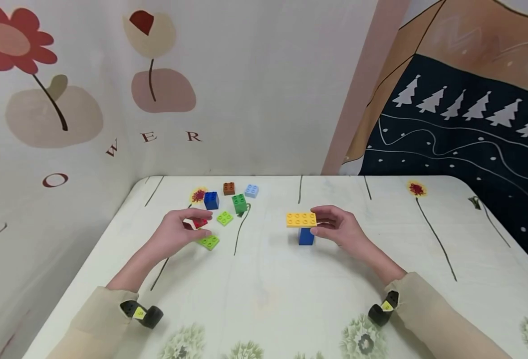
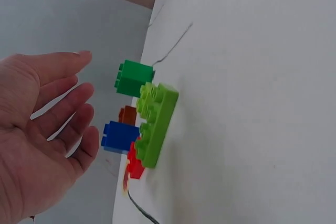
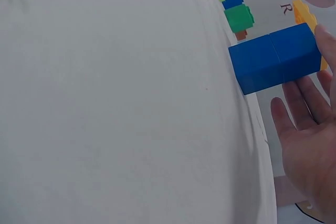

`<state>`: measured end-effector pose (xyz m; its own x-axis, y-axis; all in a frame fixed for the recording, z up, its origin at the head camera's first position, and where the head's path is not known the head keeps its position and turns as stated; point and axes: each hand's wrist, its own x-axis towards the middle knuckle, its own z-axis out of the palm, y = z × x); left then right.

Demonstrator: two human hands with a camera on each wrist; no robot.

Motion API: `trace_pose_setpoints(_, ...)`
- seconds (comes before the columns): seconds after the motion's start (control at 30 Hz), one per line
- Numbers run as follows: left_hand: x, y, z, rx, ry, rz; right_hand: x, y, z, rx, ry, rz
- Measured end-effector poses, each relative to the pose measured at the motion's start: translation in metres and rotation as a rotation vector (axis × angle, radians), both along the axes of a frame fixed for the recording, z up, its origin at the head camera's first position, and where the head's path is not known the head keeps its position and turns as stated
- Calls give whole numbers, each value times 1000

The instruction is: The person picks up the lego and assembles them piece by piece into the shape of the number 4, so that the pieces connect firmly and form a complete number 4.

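My right hand (image 1: 342, 230) holds the right end of a long yellow building brick (image 1: 301, 220), thumb in front and fingers behind. The yellow brick lies across the top of two stacked blue bricks (image 3: 275, 59), which stand upright on the table. Over on the left, my left hand (image 1: 180, 232) hovers with thumb and fingers apart and nothing between them. Closest to it are a lime green brick (image 1: 209, 243), seen studs up by the thumb, and a red brick (image 1: 199, 223), partly hidden behind the fingers. A smaller lime brick (image 1: 224, 218) lies just beyond.
Behind the left hand stand a dark blue brick (image 1: 211, 200), a green brick (image 1: 239, 203), a brown brick (image 1: 229, 188) and a light blue brick (image 1: 252, 191). A flower-printed white cloth (image 1: 264, 294) covers the table. A printed curtain (image 1: 255, 89) hangs along the back edge.
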<state>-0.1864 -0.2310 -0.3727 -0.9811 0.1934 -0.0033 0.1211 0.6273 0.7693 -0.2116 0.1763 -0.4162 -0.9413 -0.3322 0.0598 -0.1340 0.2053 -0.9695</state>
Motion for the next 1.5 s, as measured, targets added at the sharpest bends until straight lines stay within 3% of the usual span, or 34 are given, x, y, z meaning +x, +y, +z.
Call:
trace_pose_setpoints(0.17, -2, -9, -11, -37, -7, -23, 1, 0, -1, 28, -22, -25)
trace_pose_setpoints(0.33, -1, -19, -19, -53, -10, 3, 1, -2, -3, 21, -36, -41)
trace_pose_setpoints(0.93, -1, -26, -28, -137, -29, 25, -7, -2, -4, 7, -73, -80)
trace_pose_setpoints(1.27, -4, -22, -28, -115, -68, 55, -9, -2, -2, 30, -92, -97)
trace_pose_setpoints(1.5, -7, -20, -27, -108, -33, 58, -9, -3, -1, 46, -92, -100)
